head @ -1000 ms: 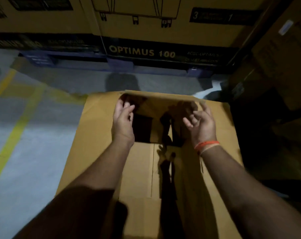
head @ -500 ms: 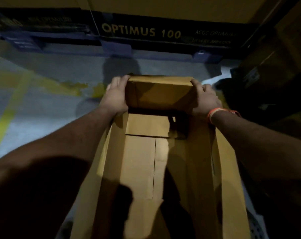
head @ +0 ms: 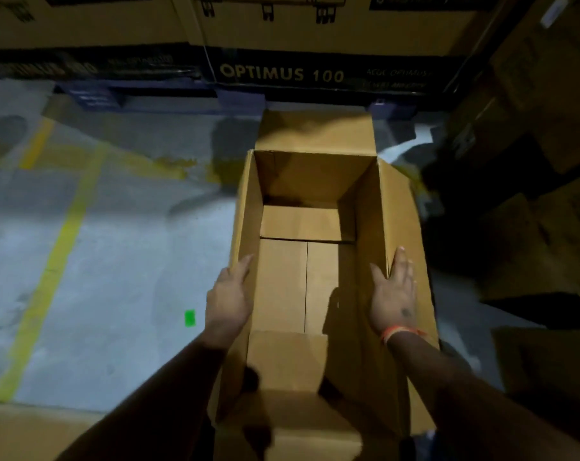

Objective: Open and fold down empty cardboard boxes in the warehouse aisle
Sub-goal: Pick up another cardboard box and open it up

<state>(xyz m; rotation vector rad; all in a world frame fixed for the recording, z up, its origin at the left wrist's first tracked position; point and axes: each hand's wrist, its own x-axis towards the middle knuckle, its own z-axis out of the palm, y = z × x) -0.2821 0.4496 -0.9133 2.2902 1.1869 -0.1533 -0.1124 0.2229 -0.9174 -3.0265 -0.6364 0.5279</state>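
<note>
One empty cardboard box [head: 306, 261] stands open on the concrete floor [head: 115, 261] before the stacked cartons [head: 315, 28]. Half a second ago both hands gripped its far flap; now that flap [head: 315, 131] lies folded outward. Left hand [head: 230, 294] and right hand [head: 393, 291] lie flat-fingered on the side walls, probably ready to collapse it.

The tall brown cardboard box [head: 315, 224] stands upright on the grey concrete floor [head: 115, 261], open at the top. Its far flap [head: 315, 131] is folded outward, and its bottom flaps lie closed inside.
</note>
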